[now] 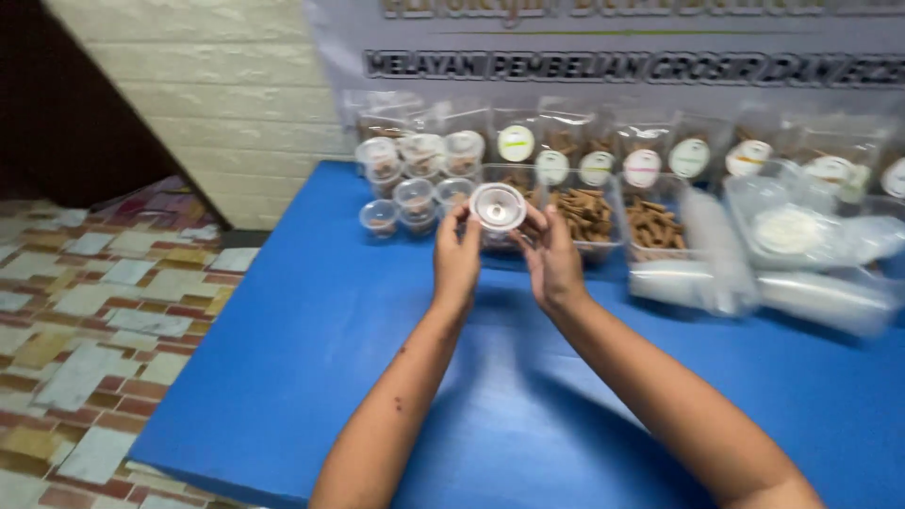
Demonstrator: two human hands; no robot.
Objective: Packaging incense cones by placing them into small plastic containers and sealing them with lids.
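Single head-worn view, looking down and forward from above the near edge of the blue counter (311, 377). Close to both forearms, which enter from the bottom of frame. Faces the far wall and banner (613, 47). Tilted slightly, with tiled floor (94, 320) visible at left.

Labelled clear bags (641, 151) rear table; grey banner (613, 47) behind

blue table (311, 377) | small lidded cups (415, 193) | snack trays (584, 217) | plastic bags (811, 283)
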